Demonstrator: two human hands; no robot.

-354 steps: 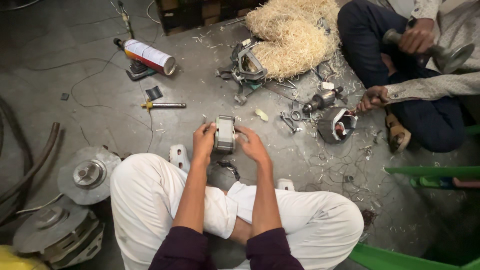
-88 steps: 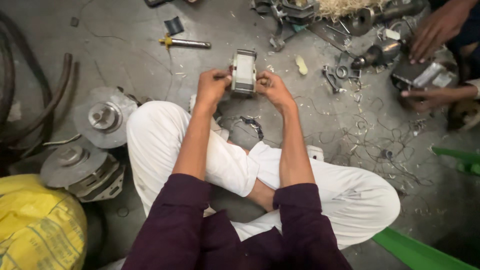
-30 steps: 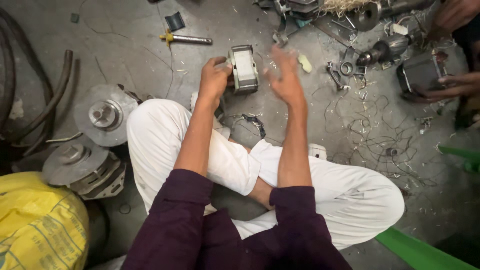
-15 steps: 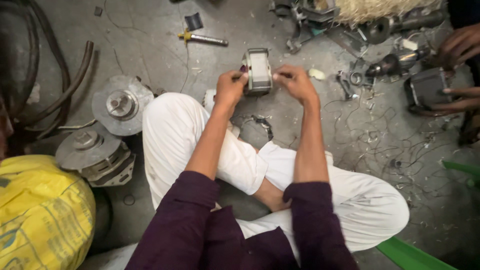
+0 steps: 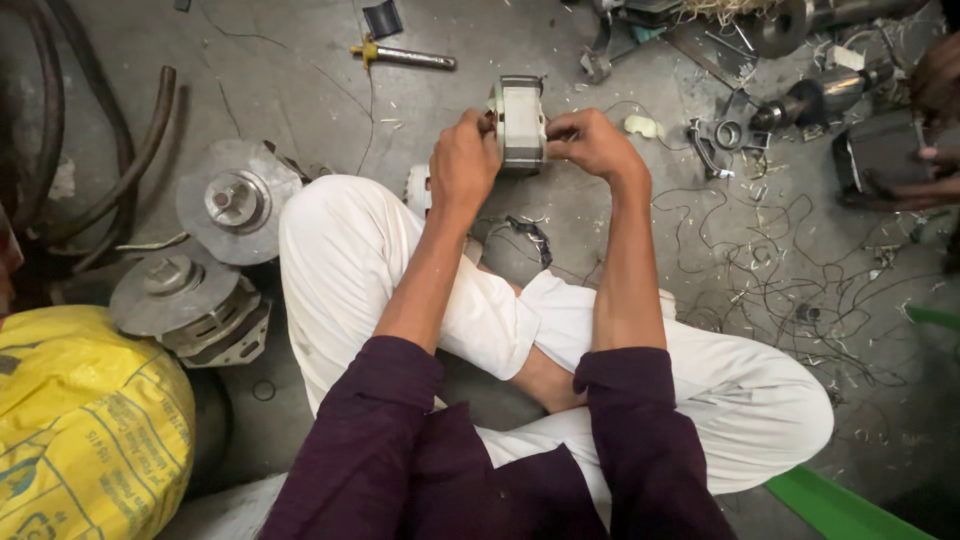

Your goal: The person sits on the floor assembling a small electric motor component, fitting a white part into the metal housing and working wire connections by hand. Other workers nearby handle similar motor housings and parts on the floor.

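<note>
Person sits cross-legged on concrete floor (image 5: 250, 60), both hands out front over the knees. Motor core (image 5: 520, 122), a grey metal block, is held up betw. the two hands, just beyond the left knee. Long axis runs away from the person, roughly vertical in frame. Left hand (image 5: 464, 160) curled, fingers pressed on the core's left face. Right hand (image 5: 590, 142) curled, fingertips pinching at the right face; can't tell if it grips wire or only the edge. Both hands touch the core, equally near, one per side; core lies straight ahead of both wrists.

Around: screwdriver (image 5: 400, 56) on floor beyond, well apart. Two round metal motor covers (image 5: 235, 200) at left, near the knee. Yellow sack (image 5: 85, 420) bottom left. Loose wire scraps (image 5: 780, 260) on right. Another person's hand (image 5: 935, 85) at far right edge, separate.
</note>
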